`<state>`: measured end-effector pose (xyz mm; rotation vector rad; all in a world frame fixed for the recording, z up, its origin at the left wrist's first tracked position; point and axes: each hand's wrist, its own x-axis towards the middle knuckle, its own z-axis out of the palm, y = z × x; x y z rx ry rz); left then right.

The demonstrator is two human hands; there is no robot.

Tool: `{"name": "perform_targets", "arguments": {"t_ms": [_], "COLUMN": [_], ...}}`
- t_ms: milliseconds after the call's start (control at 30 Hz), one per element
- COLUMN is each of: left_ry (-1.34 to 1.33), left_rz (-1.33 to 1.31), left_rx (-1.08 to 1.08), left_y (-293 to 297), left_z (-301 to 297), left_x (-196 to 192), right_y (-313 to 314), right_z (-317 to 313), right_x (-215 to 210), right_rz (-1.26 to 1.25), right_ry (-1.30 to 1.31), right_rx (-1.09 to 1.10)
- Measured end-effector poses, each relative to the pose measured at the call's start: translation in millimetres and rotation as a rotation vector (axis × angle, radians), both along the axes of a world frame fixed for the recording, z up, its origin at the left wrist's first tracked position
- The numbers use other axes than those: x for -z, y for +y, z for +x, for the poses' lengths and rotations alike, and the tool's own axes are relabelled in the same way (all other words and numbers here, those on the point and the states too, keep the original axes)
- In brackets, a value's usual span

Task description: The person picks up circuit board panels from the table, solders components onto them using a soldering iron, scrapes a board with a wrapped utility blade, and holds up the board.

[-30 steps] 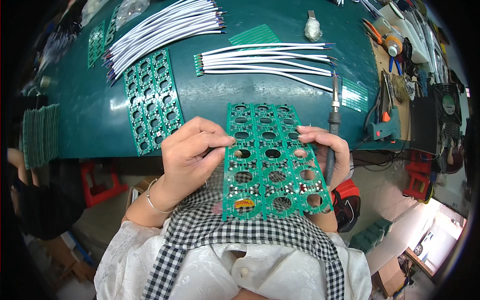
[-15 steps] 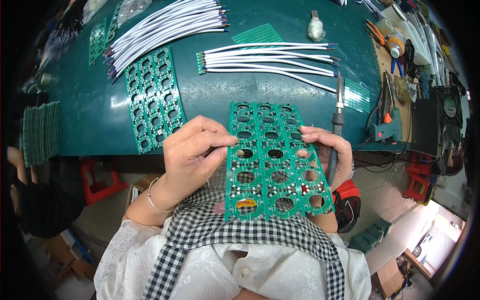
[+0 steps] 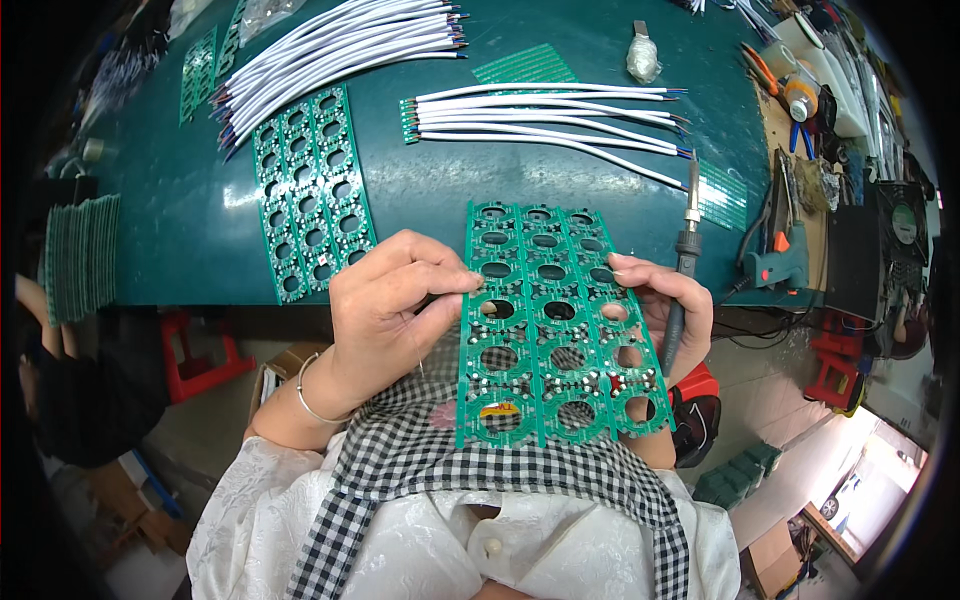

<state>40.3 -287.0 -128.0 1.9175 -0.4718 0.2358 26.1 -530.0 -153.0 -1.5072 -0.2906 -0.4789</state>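
Note:
A green circuit board panel (image 3: 541, 330), with rows of round cutouts and small soldered parts, is held tilted over my lap. My left hand (image 3: 395, 305) is closed, pinching the panel's left edge between thumb and fingers. On the opposite edge my right hand (image 3: 683, 308) grips the panel, fingertips on its face and the rest partly hidden behind it. The same hand also holds a soldering iron (image 3: 688, 245), its metal tip pointing up and away from me. Through the cutouts, parts of my checked apron (image 3: 420, 450) show.
A similar panel (image 3: 313, 200) lies on the green table (image 3: 420, 210), beside a bundle of white cables (image 3: 340, 50). More white cables (image 3: 550, 118) attach to a small board. At right are a glue gun (image 3: 785, 262) and pliers (image 3: 800, 135); stacked boards (image 3: 82, 260) stand left.
The table and its things appear shifted slightly right in view. The panel and my hands have moved slightly right too, with both grips unchanged.

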Motion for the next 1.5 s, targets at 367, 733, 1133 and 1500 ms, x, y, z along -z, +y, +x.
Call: {"name": "perform_targets", "arguments": {"t_ms": [367,733,1133,1500], "left_ry": [-0.026,-0.082,-0.130,-0.153], "left_rz": [-0.026,0.043,-0.026,0.002], "left_rx": [0.002,0.002,0.133,0.156], "left_y": [0.6,2.0,0.8,1.0], "left_z": [0.5,-4.6,-10.6,-11.4], "left_x": [1.3,-7.6,-24.4,-28.1], "right_y": [-1.8,-4.5,-4.7,-3.0], "right_z": [1.3,-3.3,-3.9,-2.8], "right_x": [-0.8,-0.4,-1.2,-0.5], "right_rz": [-0.021,-0.013,-0.005,-0.017], "right_ry": [-0.025,0.053,0.067,0.040], "right_rx": [-0.020,-0.015,-0.010,0.010]}}
